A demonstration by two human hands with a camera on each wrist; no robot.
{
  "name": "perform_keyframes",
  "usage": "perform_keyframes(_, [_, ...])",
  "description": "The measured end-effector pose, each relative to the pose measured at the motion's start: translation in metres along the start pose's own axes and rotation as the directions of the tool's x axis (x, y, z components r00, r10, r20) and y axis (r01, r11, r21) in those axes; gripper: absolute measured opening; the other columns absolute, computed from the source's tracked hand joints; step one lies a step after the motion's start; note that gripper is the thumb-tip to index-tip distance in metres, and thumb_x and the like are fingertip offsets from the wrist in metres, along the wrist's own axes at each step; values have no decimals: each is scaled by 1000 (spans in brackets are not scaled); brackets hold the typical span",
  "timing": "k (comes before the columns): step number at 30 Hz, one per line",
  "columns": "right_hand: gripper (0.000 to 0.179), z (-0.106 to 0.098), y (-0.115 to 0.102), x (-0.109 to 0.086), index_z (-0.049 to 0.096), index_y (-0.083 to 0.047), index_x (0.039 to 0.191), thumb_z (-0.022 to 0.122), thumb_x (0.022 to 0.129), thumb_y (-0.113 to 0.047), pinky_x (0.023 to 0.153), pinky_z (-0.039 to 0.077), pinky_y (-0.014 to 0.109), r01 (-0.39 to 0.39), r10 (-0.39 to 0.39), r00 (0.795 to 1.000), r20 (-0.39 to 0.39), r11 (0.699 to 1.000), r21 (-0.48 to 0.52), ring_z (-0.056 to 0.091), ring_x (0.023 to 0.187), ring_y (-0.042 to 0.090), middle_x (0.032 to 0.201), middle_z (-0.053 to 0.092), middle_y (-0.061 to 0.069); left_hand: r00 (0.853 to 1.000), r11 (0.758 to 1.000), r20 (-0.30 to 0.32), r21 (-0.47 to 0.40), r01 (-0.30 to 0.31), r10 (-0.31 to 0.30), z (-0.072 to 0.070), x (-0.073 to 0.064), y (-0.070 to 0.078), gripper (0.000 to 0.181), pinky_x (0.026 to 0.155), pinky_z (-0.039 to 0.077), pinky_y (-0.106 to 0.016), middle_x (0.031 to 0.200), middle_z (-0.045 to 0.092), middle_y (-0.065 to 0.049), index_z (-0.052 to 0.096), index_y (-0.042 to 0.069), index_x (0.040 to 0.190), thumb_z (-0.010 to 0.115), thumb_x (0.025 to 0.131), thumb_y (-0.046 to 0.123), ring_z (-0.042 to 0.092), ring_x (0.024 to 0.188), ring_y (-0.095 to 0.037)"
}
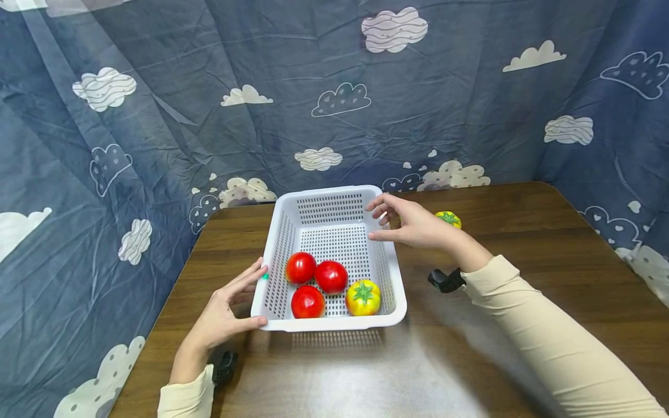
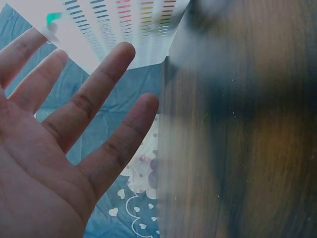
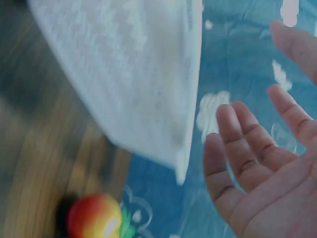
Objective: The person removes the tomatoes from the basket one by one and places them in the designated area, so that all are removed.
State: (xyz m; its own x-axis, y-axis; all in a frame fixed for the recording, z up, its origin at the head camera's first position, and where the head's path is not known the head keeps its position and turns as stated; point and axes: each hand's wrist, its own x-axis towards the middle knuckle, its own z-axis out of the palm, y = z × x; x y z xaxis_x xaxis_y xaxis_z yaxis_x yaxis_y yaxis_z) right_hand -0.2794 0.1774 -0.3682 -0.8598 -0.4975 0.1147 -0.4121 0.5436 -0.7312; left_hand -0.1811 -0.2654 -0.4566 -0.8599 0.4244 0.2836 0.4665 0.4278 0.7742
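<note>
A white slotted plastic basket (image 1: 337,323) holds red tomatoes (image 1: 308,302) and one yellow-and-red tomato (image 1: 363,297) with a green star-shaped top, all toward its near end. At its left side is my left hand (image 1: 225,313), thumb at the near corner and fingertips along the rim by a green mark. In the left wrist view those fingers (image 2: 94,99) are straight and spread beside the slotted wall. My right hand (image 1: 410,223) overlaps the far right rim, its fingers loosely bent; the right wrist view shows a gap between it and the basket (image 3: 124,74).
Another yellow-and-red tomato (image 1: 448,219) sits on the wooden table (image 1: 549,278), beyond my right forearm. A dark blue curtain (image 1: 292,69) with white clouds hangs behind and beside the table. Black straps (image 1: 446,281) are at both wrists.
</note>
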Motion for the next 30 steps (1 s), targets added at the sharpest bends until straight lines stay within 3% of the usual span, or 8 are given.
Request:
perform_keyframes(6, [55, 25, -28, 7, 60, -16, 139, 86, 93, -32, 101, 58, 49, 20, -21, 989, 145, 1000, 8, 67, 121, 32, 133, 68, 9, 1000, 1000, -8, 6, -5, 5, 0, -1, -2, 93, 98, 59, -30, 174, 40, -9, 54, 14, 159, 95, 75, 9, 71, 116, -12])
perform_keyframes(15, [55, 53, -47, 19, 60, -9, 141, 82, 96, -31, 108, 56, 55, 93, -79, 939, 334, 995, -26, 68, 124, 37, 141, 68, 15, 1000, 1000, 0, 18, 4, -4, 0, 0, -3, 94, 99, 59, -30, 174, 38, -8, 53, 17, 160, 95, 76, 11, 71, 117, -11])
perform_keyframes(22, [59, 66, -56, 26, 61, -6, 144, 81, 96, -33, 111, 54, 50, 78, -18, 902, 431, 990, -122, 66, 126, 35, 142, 67, 20, 1000, 1000, 8, 11, 12, -12, -1, 0, -1, 94, 100, 59, -32, 175, 38, -6, 52, 18, 161, 95, 77, 11, 71, 118, -13])
perform_keyframes(30, [67, 77, -61, 31, 62, -8, 148, 84, 93, -37, 109, 55, 41, 46, 67, 863, 501, 977, -210, 62, 126, 26, 141, 68, 11, 1000, 1000, 11, -1, 10, -10, -1, 0, -1, 94, 99, 59, -31, 176, 37, -5, 52, 17, 161, 95, 77, 10, 71, 118, -12])
